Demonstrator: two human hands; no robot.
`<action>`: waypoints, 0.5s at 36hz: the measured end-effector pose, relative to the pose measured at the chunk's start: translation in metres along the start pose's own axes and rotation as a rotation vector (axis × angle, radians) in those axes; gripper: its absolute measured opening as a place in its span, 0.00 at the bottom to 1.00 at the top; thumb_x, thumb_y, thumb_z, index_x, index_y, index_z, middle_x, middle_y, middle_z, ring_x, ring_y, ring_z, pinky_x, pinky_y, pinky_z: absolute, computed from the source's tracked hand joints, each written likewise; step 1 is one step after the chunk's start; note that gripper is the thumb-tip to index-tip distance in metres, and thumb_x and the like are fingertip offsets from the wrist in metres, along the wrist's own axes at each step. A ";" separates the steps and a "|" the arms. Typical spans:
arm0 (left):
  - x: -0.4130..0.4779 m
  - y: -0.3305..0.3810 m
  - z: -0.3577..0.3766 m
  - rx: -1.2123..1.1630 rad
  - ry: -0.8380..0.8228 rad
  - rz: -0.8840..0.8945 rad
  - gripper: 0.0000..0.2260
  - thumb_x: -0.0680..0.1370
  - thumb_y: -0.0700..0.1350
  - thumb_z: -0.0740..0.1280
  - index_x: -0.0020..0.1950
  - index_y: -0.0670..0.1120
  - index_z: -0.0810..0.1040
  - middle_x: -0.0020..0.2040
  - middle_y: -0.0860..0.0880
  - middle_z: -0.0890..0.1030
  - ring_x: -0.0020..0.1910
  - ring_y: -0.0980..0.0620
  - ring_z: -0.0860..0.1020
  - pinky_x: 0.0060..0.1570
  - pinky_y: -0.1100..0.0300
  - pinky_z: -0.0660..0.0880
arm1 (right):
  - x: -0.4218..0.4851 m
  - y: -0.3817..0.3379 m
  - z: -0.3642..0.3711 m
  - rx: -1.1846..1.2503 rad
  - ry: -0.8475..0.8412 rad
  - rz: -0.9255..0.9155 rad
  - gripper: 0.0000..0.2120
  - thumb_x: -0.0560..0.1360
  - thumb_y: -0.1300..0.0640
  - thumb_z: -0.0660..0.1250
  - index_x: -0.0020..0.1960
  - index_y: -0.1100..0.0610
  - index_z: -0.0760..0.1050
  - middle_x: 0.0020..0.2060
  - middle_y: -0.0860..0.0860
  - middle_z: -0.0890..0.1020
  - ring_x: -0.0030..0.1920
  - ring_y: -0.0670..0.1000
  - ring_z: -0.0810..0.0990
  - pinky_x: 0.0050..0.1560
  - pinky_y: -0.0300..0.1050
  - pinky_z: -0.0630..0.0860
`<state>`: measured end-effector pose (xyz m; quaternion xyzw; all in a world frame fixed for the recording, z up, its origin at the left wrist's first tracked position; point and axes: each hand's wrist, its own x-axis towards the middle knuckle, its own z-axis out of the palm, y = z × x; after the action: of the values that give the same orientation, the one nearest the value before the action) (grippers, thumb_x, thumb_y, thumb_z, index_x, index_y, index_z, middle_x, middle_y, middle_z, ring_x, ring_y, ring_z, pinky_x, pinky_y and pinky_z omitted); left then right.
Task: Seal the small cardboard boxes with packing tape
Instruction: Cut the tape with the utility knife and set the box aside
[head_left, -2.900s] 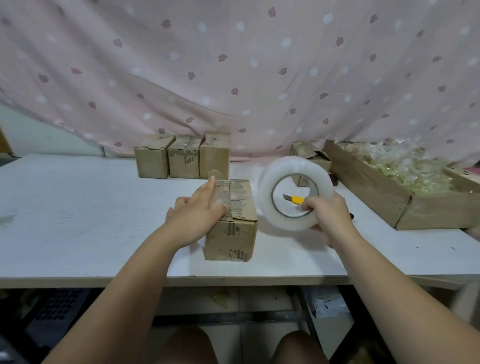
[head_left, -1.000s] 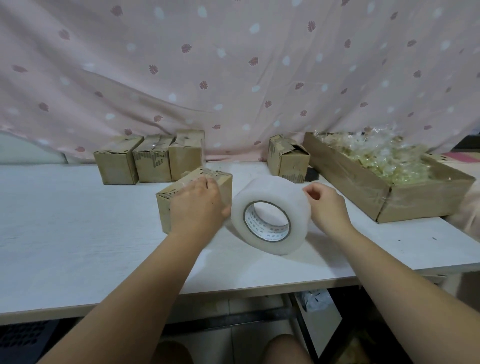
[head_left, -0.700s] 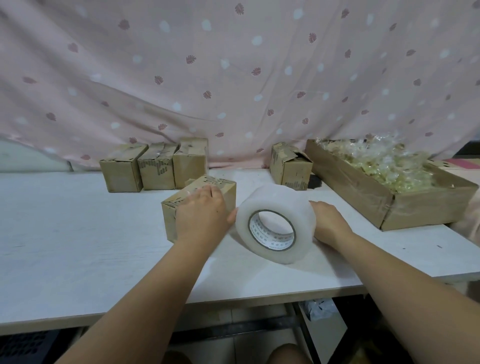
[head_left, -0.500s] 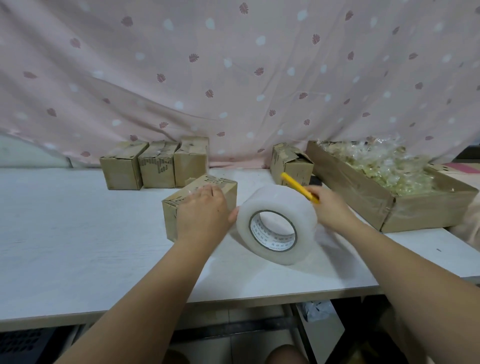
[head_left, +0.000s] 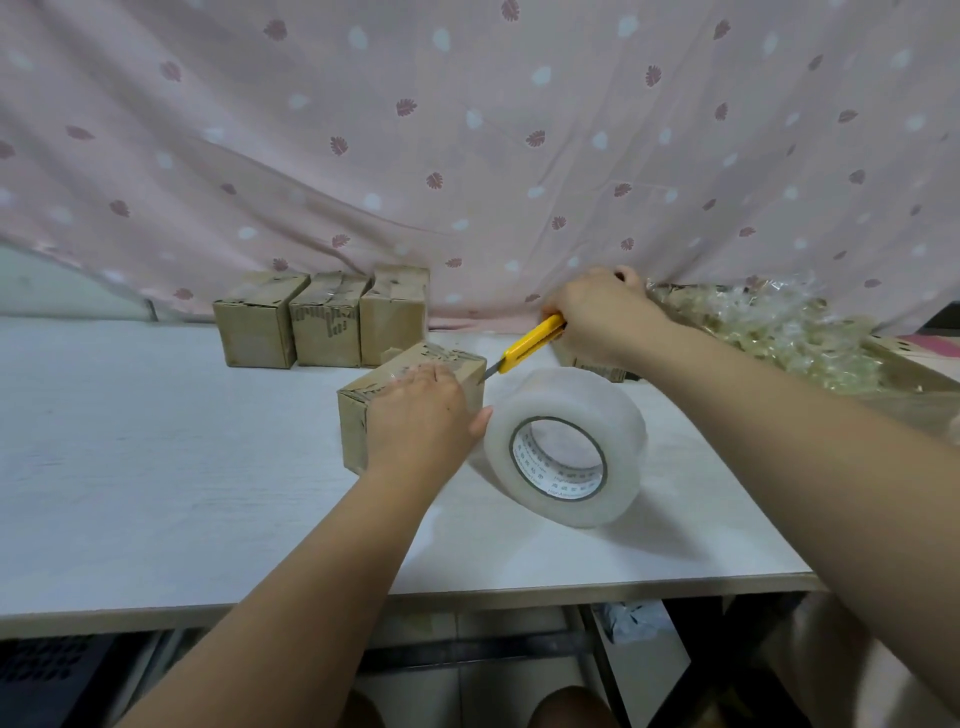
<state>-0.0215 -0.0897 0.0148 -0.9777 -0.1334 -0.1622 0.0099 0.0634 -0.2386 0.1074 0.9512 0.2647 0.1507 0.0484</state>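
Note:
A small cardboard box (head_left: 358, 415) sits mid-table with clear tape across its top. My left hand (head_left: 421, 421) lies over the box's top and near side, fingers wrapped on it, thumb touching the tape roll. The big roll of clear packing tape (head_left: 566, 447) stands on edge just right of the box. My right hand (head_left: 597, 312) grips a yellow utility knife (head_left: 530, 344) above the roll. Its blade tip points down-left at the box's far right corner, where the tape leaves the box.
A row of three small cardboard boxes (head_left: 322, 319) stands at the back by the pink curtain. Another small box (head_left: 597, 370) is partly hidden behind my right wrist. A long open carton of clear plastic packets (head_left: 800, 332) fills the right side. The table's front edge (head_left: 467, 597) is near.
The roll was set down on edge beside the box. My right hand let go of it, picked up the yellow knife and brought the blade to the box's corner. My left hand stayed on the box.

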 end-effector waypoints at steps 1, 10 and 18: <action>0.000 0.000 0.000 0.001 0.003 0.001 0.33 0.79 0.66 0.52 0.75 0.43 0.62 0.73 0.45 0.68 0.72 0.48 0.66 0.64 0.55 0.67 | 0.002 -0.004 0.001 -0.020 0.001 -0.013 0.14 0.70 0.70 0.56 0.36 0.52 0.67 0.35 0.49 0.69 0.48 0.54 0.62 0.66 0.58 0.57; 0.000 0.000 -0.003 -0.066 -0.030 -0.024 0.31 0.78 0.66 0.55 0.70 0.44 0.68 0.69 0.46 0.72 0.68 0.46 0.70 0.57 0.53 0.72 | 0.015 -0.019 0.011 -0.140 -0.054 0.020 0.17 0.73 0.75 0.56 0.37 0.54 0.65 0.35 0.51 0.63 0.62 0.61 0.64 0.70 0.72 0.48; -0.001 0.000 -0.004 -0.085 -0.031 -0.025 0.30 0.78 0.66 0.55 0.69 0.45 0.69 0.68 0.47 0.73 0.68 0.47 0.71 0.56 0.53 0.72 | 0.015 -0.033 0.009 -0.284 0.025 -0.116 0.16 0.73 0.74 0.57 0.51 0.56 0.73 0.43 0.53 0.66 0.66 0.58 0.63 0.70 0.67 0.56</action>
<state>-0.0239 -0.0903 0.0178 -0.9779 -0.1387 -0.1525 -0.0358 0.0624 -0.2021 0.0974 0.9159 0.2957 0.1957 0.1880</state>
